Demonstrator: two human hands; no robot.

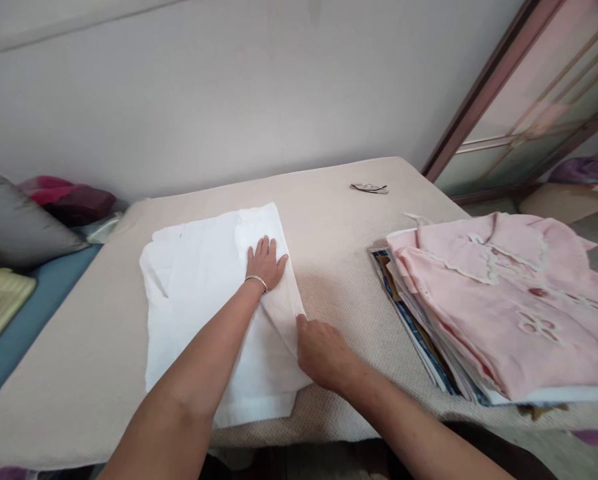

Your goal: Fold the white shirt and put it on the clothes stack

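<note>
White cloth (199, 293) is being carried by the beige-covered desk (329, 193), L of centre, & is being spread mostly flat, exc. for a diag. crease nr its R edge. Its upper R part is being pressed by the L hand (266, 263), palm down, fingers slightly spread; a thin bracelet (257, 284) is being worn on that wrist. Lower down, the cloth's R edge is being pinched in the curled fingers of the R hand (323, 350). Eyeglasses (369, 189) are being supported by the desk's far part, well apart from both hands. On the R side, a pink garment w/ lace-trimmed collar (529, 293) is being held up by a clothes stack (419, 333). Far L, a grey cushion (21, 223) & yellow item (3, 300) are being borne by a blue surface (61, 273)
</note>
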